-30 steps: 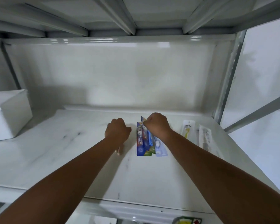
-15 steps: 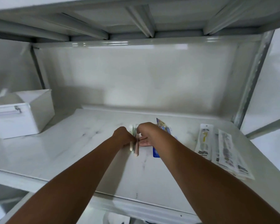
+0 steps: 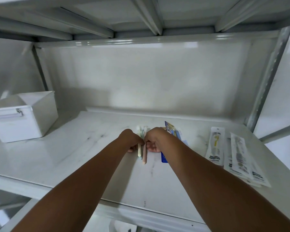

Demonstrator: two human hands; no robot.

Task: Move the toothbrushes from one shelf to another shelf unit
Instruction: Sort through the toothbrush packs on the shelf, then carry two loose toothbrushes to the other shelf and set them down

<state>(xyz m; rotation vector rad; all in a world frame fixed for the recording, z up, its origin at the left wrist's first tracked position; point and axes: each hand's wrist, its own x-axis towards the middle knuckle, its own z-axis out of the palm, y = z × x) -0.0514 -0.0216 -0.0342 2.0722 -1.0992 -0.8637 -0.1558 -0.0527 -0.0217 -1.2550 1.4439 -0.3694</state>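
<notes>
3 loose toothbrushes (image 3: 142, 149) lie side by side on the white shelf (image 3: 57, 156), near its middle, heads pointing toward the back wall and handles toward the front edge. Their handles are slim, straight and matte: 1 cream, 1 pale grey-green between the others, 1 dusty pink that reaches furthest forward. The bristle heads look white and slightly blurred.

The left hand (image 3: 131, 139) rests knuckles-up against the cream handle, its fingers curled down onto the bundle; the right hand (image 3: 155, 139) comes in from the other side, fingers curled with the tips touching the pink handle, so both hands squeeze the 3 brushes together. How far the fingertips wrap under the handles cannot be told.

Just right of the right hand, partly hidden under the wrist, lies a blue toothbrush pack (image 3: 172, 131) with glossy printed card and a clear blister. Further right, near the metal upright, sit flat packaged toothbrushes (image 3: 215, 144) in long clear sleeves with white printed card, 1 showing a yellow brush; they overlap and fan toward the front edge.

The shelf surface is smooth, with faint grey marble-like veins. The back panel is glossy painted metal, and ribbed metal beams cross overhead. A white rectangular plastic bin (image 3: 32, 118) with a handle on its front wall stands at the left end, well apart from the hands
</notes>
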